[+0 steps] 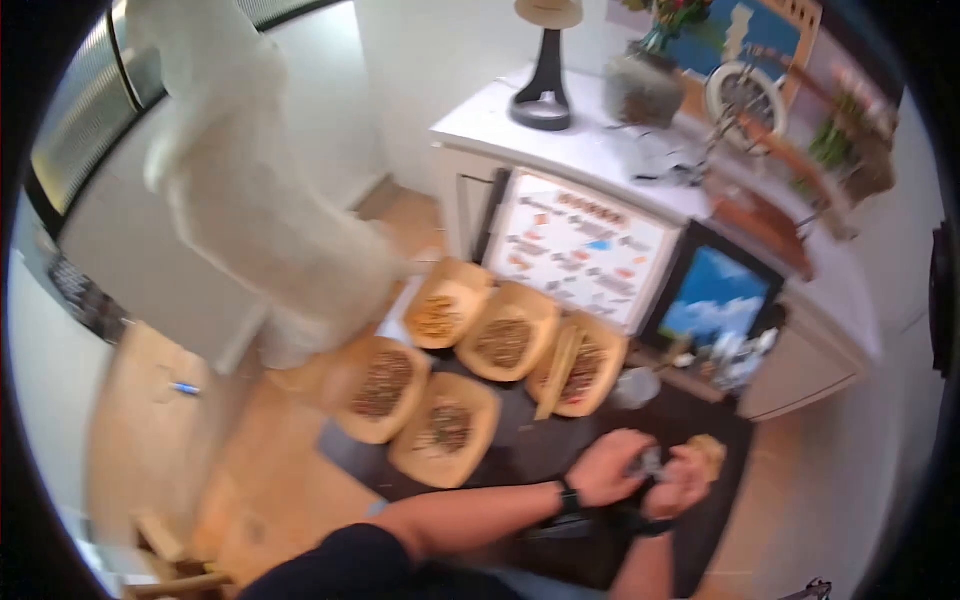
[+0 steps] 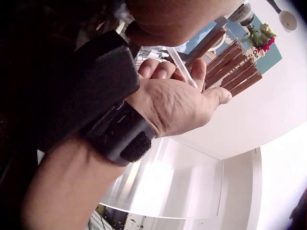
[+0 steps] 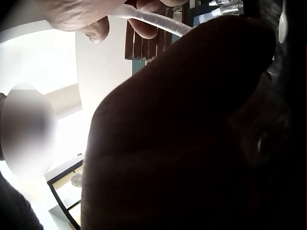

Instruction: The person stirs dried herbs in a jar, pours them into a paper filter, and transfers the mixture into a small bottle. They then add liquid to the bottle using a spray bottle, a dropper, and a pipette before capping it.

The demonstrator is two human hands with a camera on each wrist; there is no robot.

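Both hands are close together over the right part of the dark table (image 1: pixel 520 440), blurred in the head view. My left hand (image 1: pixel 610 467), with a black band at its wrist, has its fingers curled around one part of a clear plastic strip (image 3: pixel 156 18). The strip runs across to my right hand (image 1: pixel 680 485), whose curled fingers hold its other part. In the left wrist view, the narrow clear strip passes behind the right palm (image 2: pixel 177 105). The left fingertips (image 3: pixel 98 29) pinch it in the right wrist view. A beige lump (image 1: pixel 711 452) lies just beyond the right hand.
Several tan bowls (image 1: pixel 478 405) of small pieces stand left of the hands, with light wooden sticks (image 1: pixel 557 375) across one. A clear cup (image 1: pixel 635 388) is beside them. Behind are a printed sign (image 1: pixel 580 250), a framed picture (image 1: pixel 712 290) and a white cabinet (image 1: pixel 470 125).
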